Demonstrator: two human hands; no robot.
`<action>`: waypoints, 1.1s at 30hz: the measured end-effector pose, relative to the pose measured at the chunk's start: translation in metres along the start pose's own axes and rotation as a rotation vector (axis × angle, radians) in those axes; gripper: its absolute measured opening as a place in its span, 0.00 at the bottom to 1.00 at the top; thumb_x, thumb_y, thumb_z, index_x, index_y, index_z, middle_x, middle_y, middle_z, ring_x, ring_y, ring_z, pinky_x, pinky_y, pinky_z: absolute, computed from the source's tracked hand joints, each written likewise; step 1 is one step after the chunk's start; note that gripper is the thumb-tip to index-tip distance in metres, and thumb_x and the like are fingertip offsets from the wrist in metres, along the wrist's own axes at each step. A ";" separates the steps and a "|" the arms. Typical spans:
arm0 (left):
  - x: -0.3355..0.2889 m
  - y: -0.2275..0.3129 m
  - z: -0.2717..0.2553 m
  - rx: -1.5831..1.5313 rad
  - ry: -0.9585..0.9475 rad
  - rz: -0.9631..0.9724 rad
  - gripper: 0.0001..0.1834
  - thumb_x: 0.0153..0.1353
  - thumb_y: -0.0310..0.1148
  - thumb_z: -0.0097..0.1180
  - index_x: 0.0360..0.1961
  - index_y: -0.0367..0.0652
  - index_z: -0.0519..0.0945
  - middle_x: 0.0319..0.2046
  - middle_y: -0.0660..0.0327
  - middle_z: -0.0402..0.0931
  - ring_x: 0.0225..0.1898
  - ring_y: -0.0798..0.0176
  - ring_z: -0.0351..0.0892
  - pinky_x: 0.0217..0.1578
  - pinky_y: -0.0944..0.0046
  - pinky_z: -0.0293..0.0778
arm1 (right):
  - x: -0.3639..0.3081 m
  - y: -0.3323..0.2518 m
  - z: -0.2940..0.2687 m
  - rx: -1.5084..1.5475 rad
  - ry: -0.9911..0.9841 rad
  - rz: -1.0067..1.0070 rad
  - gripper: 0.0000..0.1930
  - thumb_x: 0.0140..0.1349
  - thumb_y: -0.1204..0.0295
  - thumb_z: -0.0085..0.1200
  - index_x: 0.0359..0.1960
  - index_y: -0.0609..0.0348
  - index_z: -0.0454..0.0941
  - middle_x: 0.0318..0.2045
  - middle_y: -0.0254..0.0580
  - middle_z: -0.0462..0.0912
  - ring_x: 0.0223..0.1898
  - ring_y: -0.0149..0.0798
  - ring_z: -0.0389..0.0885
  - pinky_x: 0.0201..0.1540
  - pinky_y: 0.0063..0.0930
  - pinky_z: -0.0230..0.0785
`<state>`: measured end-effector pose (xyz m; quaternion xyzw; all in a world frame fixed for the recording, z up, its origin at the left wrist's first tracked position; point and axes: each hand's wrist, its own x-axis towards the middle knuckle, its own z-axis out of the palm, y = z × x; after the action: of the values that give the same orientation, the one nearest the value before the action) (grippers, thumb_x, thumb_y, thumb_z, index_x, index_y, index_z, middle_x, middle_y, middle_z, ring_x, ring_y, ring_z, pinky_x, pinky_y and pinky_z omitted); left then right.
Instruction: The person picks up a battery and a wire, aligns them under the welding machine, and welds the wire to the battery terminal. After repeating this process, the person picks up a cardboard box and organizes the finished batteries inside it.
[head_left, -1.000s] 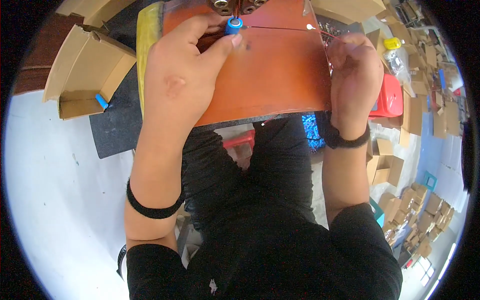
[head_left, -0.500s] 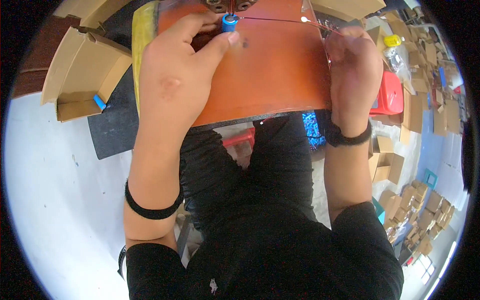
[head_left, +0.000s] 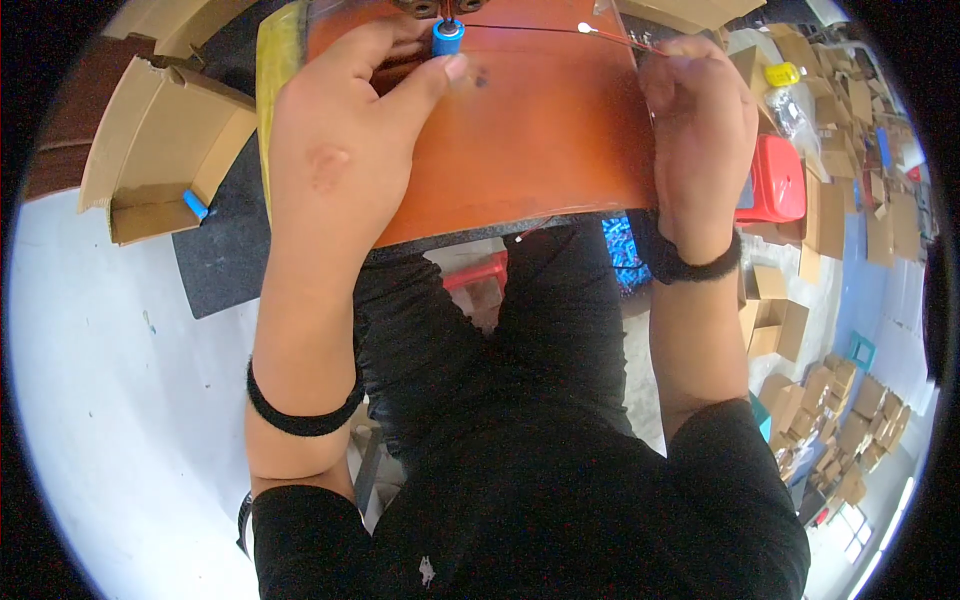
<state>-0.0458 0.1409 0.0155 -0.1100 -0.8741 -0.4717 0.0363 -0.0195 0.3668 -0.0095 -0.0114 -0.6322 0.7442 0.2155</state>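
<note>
Beneath the dark metal jaws or electrodes [head_left: 440,7] of a machine at the top edge stands a small blue cylindrical battery cell [head_left: 447,44]. Thumb and fingers of my left hand [head_left: 345,140] close around it from the left. Two thin prongs reach down to its end; whether they press on it I cannot tell. From the cell a thin dark and red wire [head_left: 520,28] runs right, carrying a small white connector [head_left: 585,28]. My right hand [head_left: 703,130] pinches the wire's far part, its fingers curled. An orange sheet [head_left: 540,130] lies under both hands.
At left, an open cardboard box [head_left: 160,150] holds a blue cylinder [head_left: 195,204]. A red container [head_left: 778,180] stands beyond my right wrist. Below the work surface's near edge sits a batch of blue cells [head_left: 625,250]. Piled cardboard boxes [head_left: 800,410] fill the right side.
The whole view has shifted slightly left and up. The cell sits a touch further left, still held under the prongs; the wire remains stretched to my right hand.
</note>
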 end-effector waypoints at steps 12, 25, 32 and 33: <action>-0.003 -0.008 0.003 -0.178 0.030 0.075 0.17 0.57 0.35 0.63 0.43 0.34 0.81 0.38 0.50 0.83 0.40 0.60 0.84 0.43 0.65 0.75 | -0.009 -0.014 0.014 -0.203 -0.018 -0.024 0.10 0.62 0.73 0.43 0.34 0.67 0.75 0.23 0.32 0.72 0.26 0.25 0.65 0.29 0.17 0.55; -0.024 0.010 -0.012 -0.259 -0.194 0.022 0.16 0.60 0.30 0.60 0.48 0.37 0.77 0.29 0.64 0.74 0.30 0.70 0.71 0.35 0.69 0.69 | -0.003 -0.024 0.022 -0.334 -0.298 -0.374 0.03 0.55 0.77 0.55 0.27 0.65 0.77 0.24 0.34 0.76 0.25 0.26 0.70 0.30 0.21 0.63; -0.010 0.006 -0.004 0.074 -0.047 0.170 0.11 0.59 0.33 0.60 0.38 0.37 0.81 0.26 0.50 0.72 0.28 0.51 0.73 0.31 0.58 0.68 | -0.005 -0.016 0.035 -0.335 -0.239 -0.098 0.04 0.60 0.78 0.47 0.29 0.66 0.73 0.28 0.30 0.74 0.32 0.24 0.70 0.38 0.17 0.62; -0.008 0.004 -0.003 0.073 -0.049 0.167 0.11 0.59 0.33 0.60 0.38 0.37 0.81 0.26 0.50 0.72 0.28 0.51 0.73 0.31 0.58 0.68 | -0.004 -0.017 0.036 -0.337 -0.238 -0.095 0.04 0.60 0.78 0.47 0.29 0.66 0.73 0.28 0.30 0.74 0.32 0.24 0.70 0.38 0.17 0.62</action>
<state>-0.0367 0.1395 0.0191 -0.1927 -0.8791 -0.4321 0.0581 -0.0211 0.3340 0.0123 0.0707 -0.7684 0.6131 0.1690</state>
